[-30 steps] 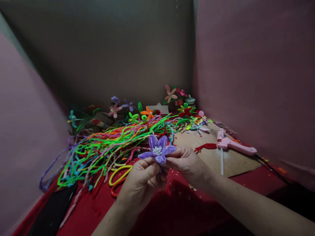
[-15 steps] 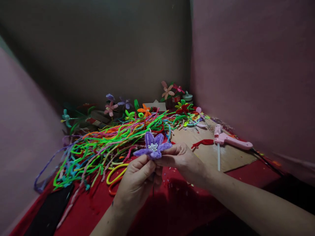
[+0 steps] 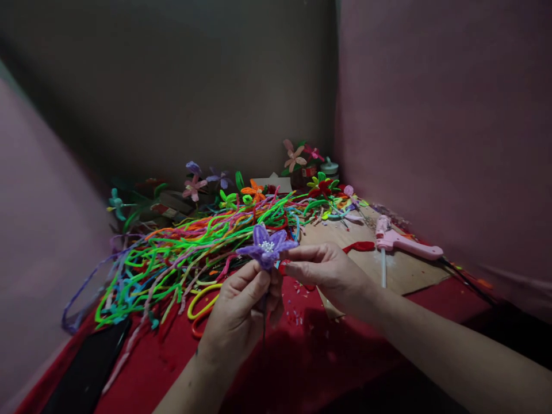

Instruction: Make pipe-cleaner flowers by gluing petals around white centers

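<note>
A purple pipe-cleaner flower with a cluster of white stamens faces up in the middle of the view. My left hand is closed round its stem just below the bloom, and a thin dark length of stem shows beneath the fingers. My right hand is at the flower's right side, thumb and forefinger bent around the tip of a petal; the exact contact is partly hidden. Behind my left hand lie scissors with yellow and orange handles, their blades out of sight.
A heap of coloured pipe cleaners covers the left of the red cloth. On the right, a pink glue gun and a red fuzzy piece rest on cardboard. A black phone-like slab lies front left. Finished flowers stand behind.
The flower's bloom has tipped slightly, and more stem shows below my left hand. My right hand has shifted a little to the right, its thumb now lower and apart from the bloom's base.
</note>
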Action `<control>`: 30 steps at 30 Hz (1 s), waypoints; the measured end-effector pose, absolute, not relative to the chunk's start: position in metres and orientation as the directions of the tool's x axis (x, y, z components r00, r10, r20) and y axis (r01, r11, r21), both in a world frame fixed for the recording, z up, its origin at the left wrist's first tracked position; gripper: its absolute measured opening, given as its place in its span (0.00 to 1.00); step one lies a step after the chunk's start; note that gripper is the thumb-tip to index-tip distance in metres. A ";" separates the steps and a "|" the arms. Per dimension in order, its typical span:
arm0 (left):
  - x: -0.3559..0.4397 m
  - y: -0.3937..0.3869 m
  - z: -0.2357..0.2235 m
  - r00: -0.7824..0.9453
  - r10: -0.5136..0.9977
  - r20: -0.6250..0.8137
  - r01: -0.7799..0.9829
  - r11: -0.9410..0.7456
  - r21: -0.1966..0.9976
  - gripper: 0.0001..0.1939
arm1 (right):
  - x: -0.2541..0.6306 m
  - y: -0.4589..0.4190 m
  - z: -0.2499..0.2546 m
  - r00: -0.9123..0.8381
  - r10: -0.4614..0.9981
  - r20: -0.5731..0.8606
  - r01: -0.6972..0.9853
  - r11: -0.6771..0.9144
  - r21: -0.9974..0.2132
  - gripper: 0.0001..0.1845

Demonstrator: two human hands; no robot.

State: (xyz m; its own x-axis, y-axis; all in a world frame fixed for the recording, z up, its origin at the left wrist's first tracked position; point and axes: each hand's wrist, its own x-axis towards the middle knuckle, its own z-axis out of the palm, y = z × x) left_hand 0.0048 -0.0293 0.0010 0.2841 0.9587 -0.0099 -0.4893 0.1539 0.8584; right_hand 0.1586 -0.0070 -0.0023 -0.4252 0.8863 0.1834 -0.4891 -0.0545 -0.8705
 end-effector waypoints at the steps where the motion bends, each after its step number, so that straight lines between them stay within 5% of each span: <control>1: 0.005 -0.029 0.001 0.299 0.954 -0.016 -0.484 0.167 0.859 0.06 | 0.159 -0.007 -0.002 -0.448 0.874 0.187 -0.482 -0.060 -0.874 0.12; 19: 0.012 -0.036 0.005 0.294 0.953 -0.069 -0.392 0.187 0.901 0.08 | 0.159 -0.007 0.003 -0.349 0.920 0.176 -0.409 0.019 -0.912 0.10; 23: 0.007 -0.031 0.007 0.218 0.976 -0.023 -0.403 0.111 0.908 0.08 | 0.185 0.004 0.002 -0.290 0.929 0.232 0.018 0.247 -0.969 0.11; 26: 0.005 -0.027 0.008 0.162 0.986 0.027 -0.400 0.041 0.916 0.08 | 0.209 0.005 -0.007 -0.380 0.866 0.324 0.580 0.496 -0.646 0.12; 30: 0.006 -0.025 0.008 0.159 0.987 0.004 -0.369 0.056 0.928 0.08 | 0.228 -0.006 -0.024 -0.484 0.861 0.156 0.795 0.507 -0.334 0.28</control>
State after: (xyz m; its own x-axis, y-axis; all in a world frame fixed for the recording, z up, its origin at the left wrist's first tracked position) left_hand 0.0061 -0.0254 0.0078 0.1590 0.9873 0.0042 -0.3689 0.0555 0.9278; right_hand 0.2276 -0.0063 -0.0243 -0.4838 0.8613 0.1555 0.7950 0.5067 -0.3335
